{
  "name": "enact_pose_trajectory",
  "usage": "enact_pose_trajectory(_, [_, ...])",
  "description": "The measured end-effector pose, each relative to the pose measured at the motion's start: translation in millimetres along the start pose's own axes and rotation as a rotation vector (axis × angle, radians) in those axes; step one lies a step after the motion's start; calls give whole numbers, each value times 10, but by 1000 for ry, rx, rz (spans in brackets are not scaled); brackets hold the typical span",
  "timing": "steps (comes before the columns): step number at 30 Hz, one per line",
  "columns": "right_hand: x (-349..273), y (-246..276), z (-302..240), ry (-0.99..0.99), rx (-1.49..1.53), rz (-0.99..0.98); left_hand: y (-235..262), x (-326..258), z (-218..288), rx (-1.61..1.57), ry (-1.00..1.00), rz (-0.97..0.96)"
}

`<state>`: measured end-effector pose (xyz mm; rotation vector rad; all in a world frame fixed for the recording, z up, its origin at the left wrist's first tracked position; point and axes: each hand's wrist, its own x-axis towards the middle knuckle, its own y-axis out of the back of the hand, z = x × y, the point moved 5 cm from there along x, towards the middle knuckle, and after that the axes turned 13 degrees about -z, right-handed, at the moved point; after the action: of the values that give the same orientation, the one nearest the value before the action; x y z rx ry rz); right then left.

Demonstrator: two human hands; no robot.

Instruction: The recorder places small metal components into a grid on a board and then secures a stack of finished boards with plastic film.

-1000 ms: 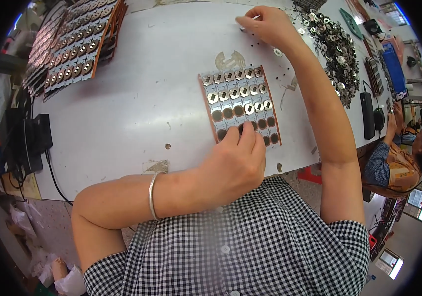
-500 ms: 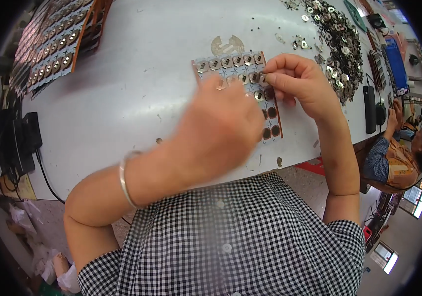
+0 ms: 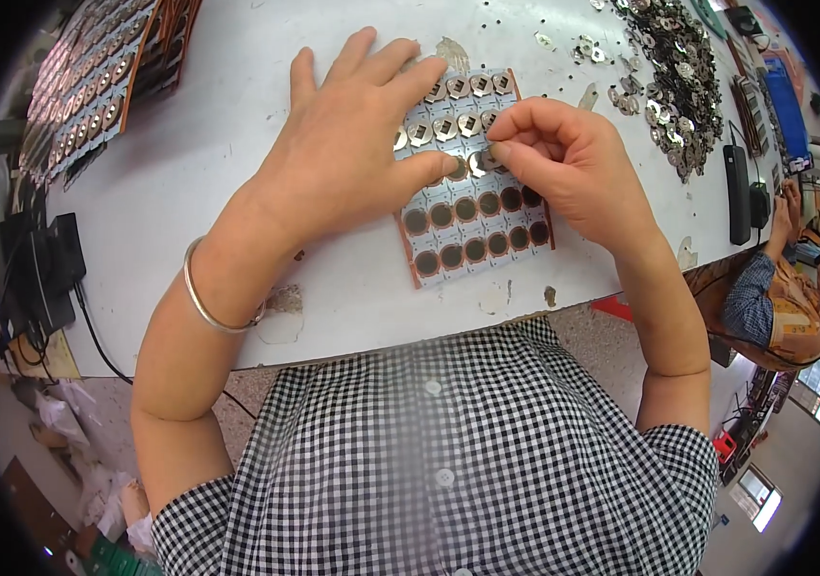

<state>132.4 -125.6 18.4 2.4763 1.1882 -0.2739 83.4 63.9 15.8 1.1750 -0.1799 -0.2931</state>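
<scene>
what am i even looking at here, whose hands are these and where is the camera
There is no machine here. A person wears a wide-angle camera on the head, looking down, so the picture bends at the edges and the checked shirt fills the bottom.

Both hands are that person's own. The left hand, with a bangle at the wrist, lies flat on a small tray of round pockets on a white table. The upper pockets hold small metal pieces; the lower rows show only dark circles. The right hand pinches its fingertips together over the tray's middle; what they hold is too small to tell.

A pile of loose metal pieces lies top right, filled trays top left. Another person sits at the right edge.
</scene>
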Motion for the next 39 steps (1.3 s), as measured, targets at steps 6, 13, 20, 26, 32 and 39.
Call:
enact_pose_trajectory(6, [13, -96, -122, -20, -84, -15, -46, 46, -156, -51, -26, 21])
enact_pose_trajectory(13, [15, -78, -90, 36, -112, 33, 122, 73, -41, -60, 14, -42])
enact_pose_trajectory(20, [37, 71, 75, -100, 501, -138, -67, -30, -155, -85, -554, 594])
enact_pose_trajectory(26, [-1, 31, 82, -208, 737, -86, 240, 88, 26, -111, 70, -192])
enact_pose_trajectory(32, [32, -130, -22, 80, -19, 14, 267, 71, 37, -134, 77, -165])
enact_pose_trajectory(39, [16, -252, -184, 60, -327, 56, 266, 52, 37, -130, 61, -123])
